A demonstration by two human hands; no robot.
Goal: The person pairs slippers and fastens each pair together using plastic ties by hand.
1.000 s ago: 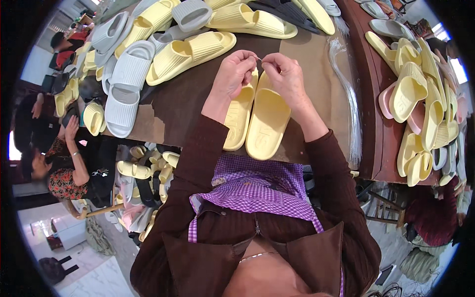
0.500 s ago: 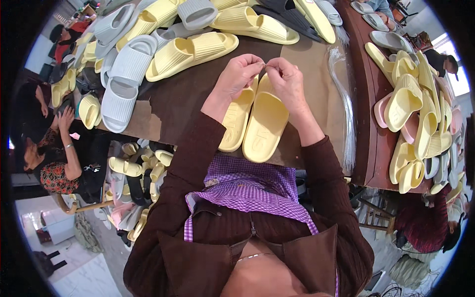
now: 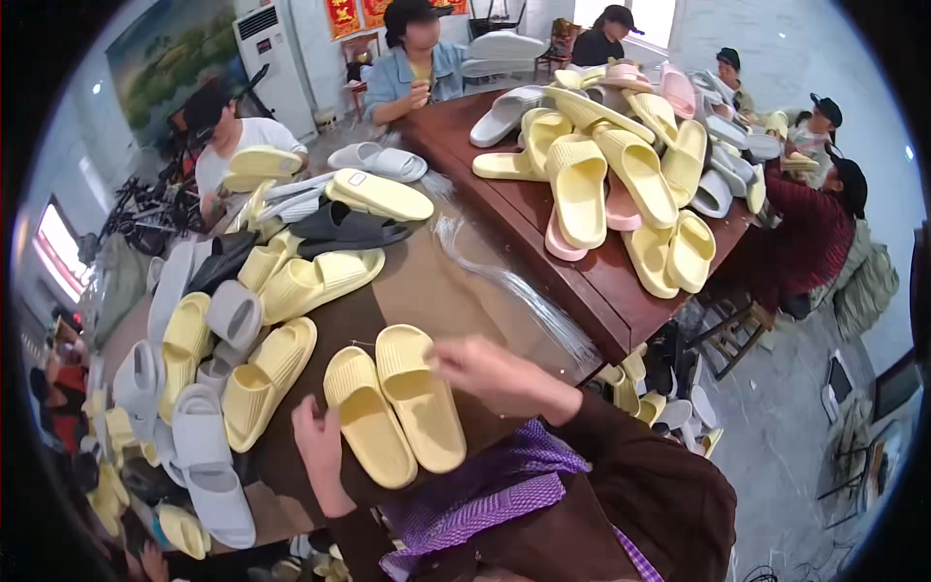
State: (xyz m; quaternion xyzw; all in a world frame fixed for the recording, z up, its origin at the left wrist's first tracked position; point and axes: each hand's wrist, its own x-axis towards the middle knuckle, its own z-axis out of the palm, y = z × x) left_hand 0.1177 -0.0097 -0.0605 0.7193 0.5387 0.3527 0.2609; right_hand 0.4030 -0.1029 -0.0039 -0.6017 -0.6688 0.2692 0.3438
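Observation:
A pair of yellow slide slippers lies side by side before me: the left slipper (image 3: pixel 373 441) and the right slipper (image 3: pixel 432 422). A short thin strand (image 3: pixel 363 342) shows between their toe ends. My left hand (image 3: pixel 318 446) is open beside the left slipper, fingers a little apart and holding nothing. Over the outer edge of the right slipper's strap is my right hand (image 3: pixel 490 367), smeared by motion; its fingers cannot be made out clearly.
Yellow, grey and black slippers pile up on the left, with a yellow slipper (image 3: pixel 270 383) nearest. A bundle of clear strands (image 3: pixel 504 281) runs along the table. Another heap of slippers covers the red-brown table (image 3: pixel 582 306) at right. Several people sit around the tables.
My hands were pinched together above the slippers' toes; now they have parted to either side. The view has swung toward the right and up, showing more of the room.

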